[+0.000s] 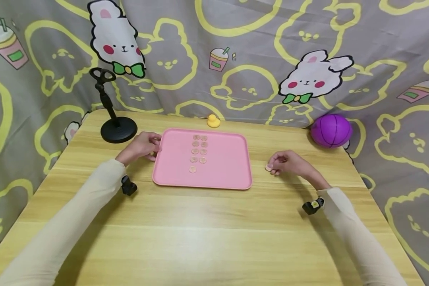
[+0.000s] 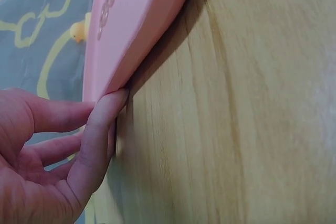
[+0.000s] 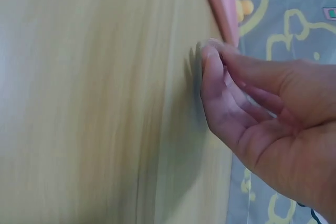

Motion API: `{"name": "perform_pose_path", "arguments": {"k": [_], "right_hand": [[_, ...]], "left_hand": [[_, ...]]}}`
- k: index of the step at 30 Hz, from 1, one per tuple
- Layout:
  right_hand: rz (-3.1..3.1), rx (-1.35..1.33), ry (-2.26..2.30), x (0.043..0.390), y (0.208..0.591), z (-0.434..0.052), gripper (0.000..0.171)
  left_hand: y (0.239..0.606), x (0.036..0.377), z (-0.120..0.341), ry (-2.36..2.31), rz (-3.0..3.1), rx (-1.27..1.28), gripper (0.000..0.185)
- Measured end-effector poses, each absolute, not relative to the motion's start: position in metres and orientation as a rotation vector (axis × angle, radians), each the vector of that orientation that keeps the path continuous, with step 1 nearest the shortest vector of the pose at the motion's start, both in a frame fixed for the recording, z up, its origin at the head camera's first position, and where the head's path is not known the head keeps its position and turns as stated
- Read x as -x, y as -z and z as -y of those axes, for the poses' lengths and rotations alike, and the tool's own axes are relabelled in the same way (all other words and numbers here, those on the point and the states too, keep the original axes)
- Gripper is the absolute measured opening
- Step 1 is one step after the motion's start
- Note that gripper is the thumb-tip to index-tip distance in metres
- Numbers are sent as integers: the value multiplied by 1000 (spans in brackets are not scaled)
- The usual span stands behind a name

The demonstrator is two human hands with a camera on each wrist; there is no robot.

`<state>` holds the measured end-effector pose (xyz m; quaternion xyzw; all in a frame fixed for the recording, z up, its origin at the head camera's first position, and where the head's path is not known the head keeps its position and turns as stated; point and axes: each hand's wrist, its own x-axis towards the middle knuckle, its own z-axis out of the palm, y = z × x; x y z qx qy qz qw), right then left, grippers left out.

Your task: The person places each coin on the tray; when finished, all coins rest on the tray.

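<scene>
A pink tray [image 1: 228, 174] lies flat in the middle of the wooden table [image 1: 207, 230]. Several small copper coins [image 1: 199, 153] sit on it in two short columns. My left hand [image 1: 156, 149] rests at the tray's left edge; in the left wrist view its fingertips [image 2: 113, 103] touch the rim of the tray [image 2: 136, 19] with fairly straight fingers. To the right of the tray, my right hand [image 1: 271, 166] pinches a coin [image 1: 268, 168] low over the table. In the right wrist view the right hand [image 3: 210, 51] has its fingertips pressed together, and the coin is mostly hidden.
A black stand [image 1: 116, 129] with a round base is behind my left hand. A yellow toy duck [image 1: 213, 120] sits behind the tray, and a purple ball [image 1: 331, 130] lies at the back right. A patterned curtain surrounds the table on three sides.
</scene>
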<state>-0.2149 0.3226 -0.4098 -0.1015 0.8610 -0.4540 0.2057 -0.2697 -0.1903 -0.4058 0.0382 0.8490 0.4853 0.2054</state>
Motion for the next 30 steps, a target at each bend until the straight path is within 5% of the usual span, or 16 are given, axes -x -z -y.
{"name": "perform_pose_path", "arguments": {"k": [10, 30], "right_hand": [[-2287, 61, 1555, 214, 395, -278, 29], [-2189, 177, 1533, 228, 409, -154, 16]], "left_hand": [[407, 273, 191, -1345, -2365, -100, 58], [405, 269, 191, -1349, -2368, -105, 57]]}}
